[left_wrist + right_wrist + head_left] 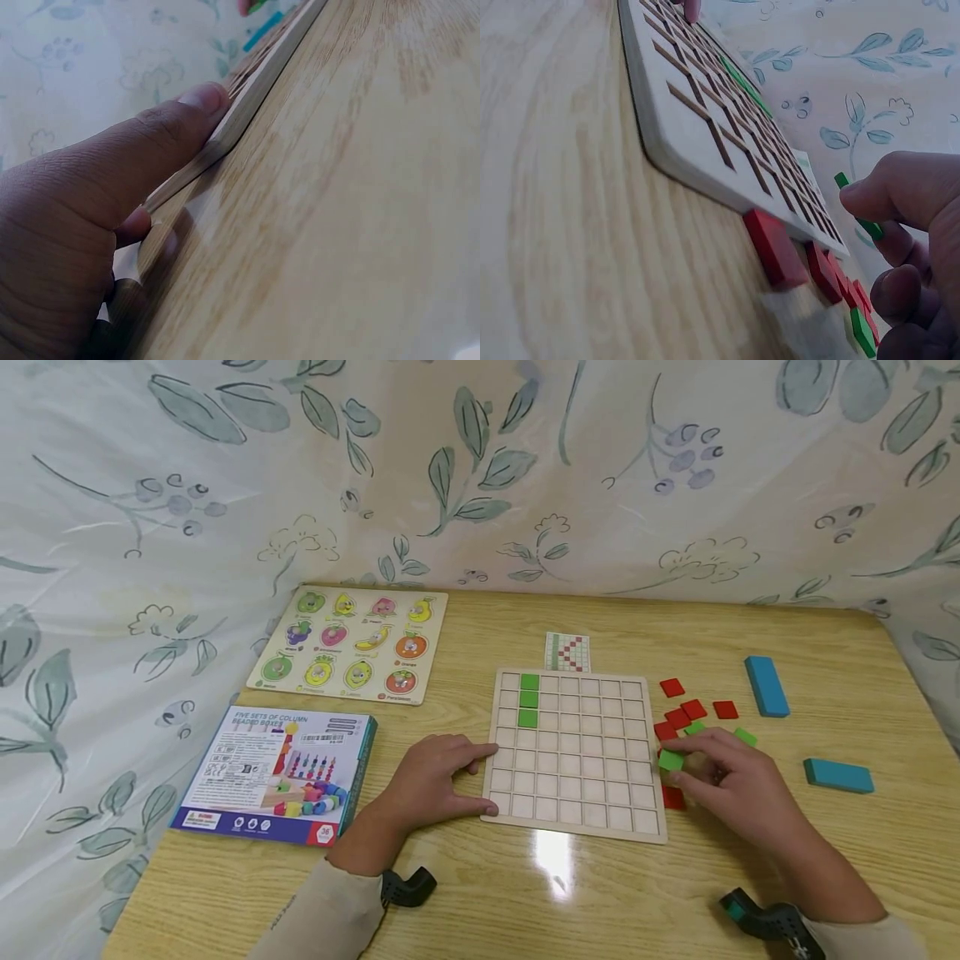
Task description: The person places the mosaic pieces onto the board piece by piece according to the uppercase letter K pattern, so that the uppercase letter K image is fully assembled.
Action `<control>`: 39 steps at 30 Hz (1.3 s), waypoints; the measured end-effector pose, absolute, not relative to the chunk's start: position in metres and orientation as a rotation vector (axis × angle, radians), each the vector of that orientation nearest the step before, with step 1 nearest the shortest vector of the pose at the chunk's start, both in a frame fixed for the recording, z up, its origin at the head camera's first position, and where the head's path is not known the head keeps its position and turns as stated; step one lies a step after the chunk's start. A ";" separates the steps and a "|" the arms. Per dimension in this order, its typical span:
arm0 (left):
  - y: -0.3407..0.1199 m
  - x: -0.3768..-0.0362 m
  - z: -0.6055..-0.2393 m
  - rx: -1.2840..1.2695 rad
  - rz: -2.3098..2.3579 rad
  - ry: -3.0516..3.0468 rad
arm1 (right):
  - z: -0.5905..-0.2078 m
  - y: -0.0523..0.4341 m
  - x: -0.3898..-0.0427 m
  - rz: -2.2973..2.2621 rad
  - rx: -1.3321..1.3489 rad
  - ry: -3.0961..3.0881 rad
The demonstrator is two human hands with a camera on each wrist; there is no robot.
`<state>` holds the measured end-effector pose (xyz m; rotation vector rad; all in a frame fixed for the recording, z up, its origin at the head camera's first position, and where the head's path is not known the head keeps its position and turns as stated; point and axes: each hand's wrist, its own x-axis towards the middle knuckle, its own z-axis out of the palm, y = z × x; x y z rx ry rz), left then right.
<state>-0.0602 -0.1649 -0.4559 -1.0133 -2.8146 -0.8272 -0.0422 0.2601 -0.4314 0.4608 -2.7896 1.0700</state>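
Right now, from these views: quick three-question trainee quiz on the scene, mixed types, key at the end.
1. What colour is the tile that the right hand pinches: a) red, b) green, c) blue?
2. True or false: the left hand rests on the fruit puzzle board.
3. How many green tiles sit in the grid board?

Key: 1. b. 2. False; it touches the grid board's left edge. 3. Three.

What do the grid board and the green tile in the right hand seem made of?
The grid board looks like pale, matte wood, perhaps plywood, with browner inner edges. The green tile in the right hand looks smooth and evenly green, edge included: painted wood or plastic, I can't tell.
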 end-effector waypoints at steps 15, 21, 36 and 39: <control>-0.164 -0.060 -0.456 -1.015 -0.828 -2.809 | -0.428 0.239 -0.058 1.100 0.577 -2.783; -0.164 -0.060 -0.455 -1.023 -0.839 -2.793 | -0.427 0.228 -0.063 1.112 0.595 -2.794; -0.164 -0.059 -0.453 -1.008 -0.831 -2.815 | -0.428 0.209 -0.073 1.218 0.673 -2.763; -0.163 -0.059 -0.453 -1.004 -0.830 -2.823 | -0.428 0.205 -0.075 1.231 0.683 -2.763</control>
